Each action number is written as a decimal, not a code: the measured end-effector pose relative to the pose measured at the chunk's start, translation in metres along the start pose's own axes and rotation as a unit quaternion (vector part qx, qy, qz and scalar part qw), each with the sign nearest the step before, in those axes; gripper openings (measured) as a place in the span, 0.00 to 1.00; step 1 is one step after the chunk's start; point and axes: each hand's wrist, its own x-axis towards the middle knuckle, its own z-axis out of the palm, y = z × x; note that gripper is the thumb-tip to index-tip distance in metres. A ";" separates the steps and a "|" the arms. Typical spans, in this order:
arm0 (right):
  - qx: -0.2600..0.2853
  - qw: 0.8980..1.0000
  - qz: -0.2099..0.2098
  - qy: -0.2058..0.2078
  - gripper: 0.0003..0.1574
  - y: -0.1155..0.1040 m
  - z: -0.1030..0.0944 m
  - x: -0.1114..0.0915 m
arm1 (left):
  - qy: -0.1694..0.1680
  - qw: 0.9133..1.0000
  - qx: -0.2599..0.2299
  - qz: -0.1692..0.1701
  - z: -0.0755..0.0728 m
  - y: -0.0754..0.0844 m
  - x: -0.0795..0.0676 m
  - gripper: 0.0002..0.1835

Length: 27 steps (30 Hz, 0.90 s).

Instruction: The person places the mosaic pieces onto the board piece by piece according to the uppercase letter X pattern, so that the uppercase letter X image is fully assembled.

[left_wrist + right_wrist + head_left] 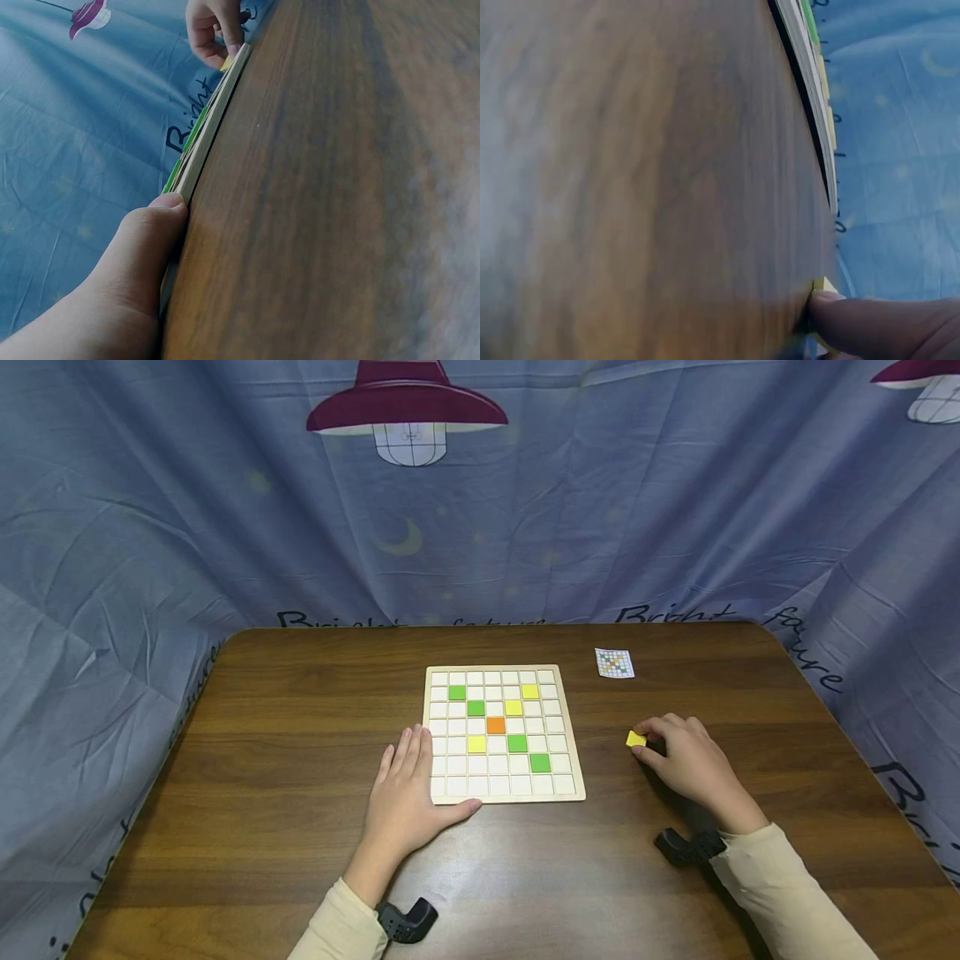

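Observation:
A wooden grid board (504,787) lies on the table, with green, yellow and orange tiles in some of its white squares. Along its left edge rest the straight fingers of my left hand (405,793), the thumb at the front edge; the left wrist view shows that thumb (139,240) against the board's side (217,112). To the right of the board, my right hand (693,762) pinches a yellow square tile (635,739) between thumb and fingers, low over the table. In the right wrist view, the thumb (885,322) presses on the tile (824,285).
A small printed card (614,663) with a coloured grid pattern lies beyond the board, to its right. The brown wooden table (285,710) reaches back to a blue curtain (525,527) with lamp prints. Both wrists wear black devices.

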 end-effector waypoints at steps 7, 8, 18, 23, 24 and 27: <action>0.053 0.998 0.001 -0.041 0.13 -0.006 -0.002 0.008 | 0.000 1.000 -0.001 -0.001 -0.001 0.001 0.000 0.70; 0.058 0.997 0.001 -0.045 0.13 -0.007 -0.002 0.009 | 0.000 1.000 -0.001 -0.001 -0.001 0.001 0.000 0.70; 0.168 0.986 -0.010 -0.005 0.09 -0.043 0.016 0.028 | 0.003 1.000 0.000 0.001 0.000 -0.001 0.000 0.70; 0.218 0.975 -0.032 -0.022 0.09 -0.077 0.033 0.039 | 0.003 1.000 0.000 -0.001 0.001 0.000 0.000 0.70; 0.224 0.973 -0.041 -0.026 0.09 -0.084 0.037 0.041 | 0.003 1.000 0.000 -0.002 0.001 0.000 0.000 0.70; 0.235 0.969 -0.072 -0.033 0.08 -0.105 0.047 0.045 | 0.003 1.000 0.001 -0.002 0.001 0.000 0.000 0.70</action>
